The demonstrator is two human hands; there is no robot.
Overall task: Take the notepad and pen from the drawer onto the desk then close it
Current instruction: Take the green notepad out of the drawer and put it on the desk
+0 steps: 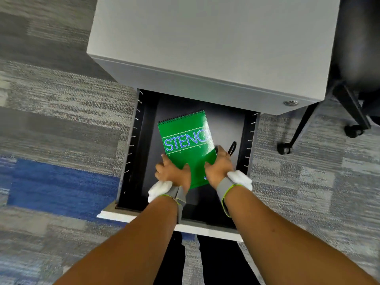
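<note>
Carpeted office, open drawer (131, 153) below grey counter (205, 38) | your left hand (171, 173) and right hand (219, 164) both clasp the green notepad (185, 138) inside | pen (232, 148) beside it | nothing moved out yet, drawer unclosed.

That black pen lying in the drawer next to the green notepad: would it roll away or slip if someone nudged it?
The pen looks round and slim, so a nudge would probably roll it across the drawer floor, which looks smooth and dark. It seems light, likely easy to pinch. The right hand covers its lower end, so whether a clip would stop rolling cannot be told.
</note>
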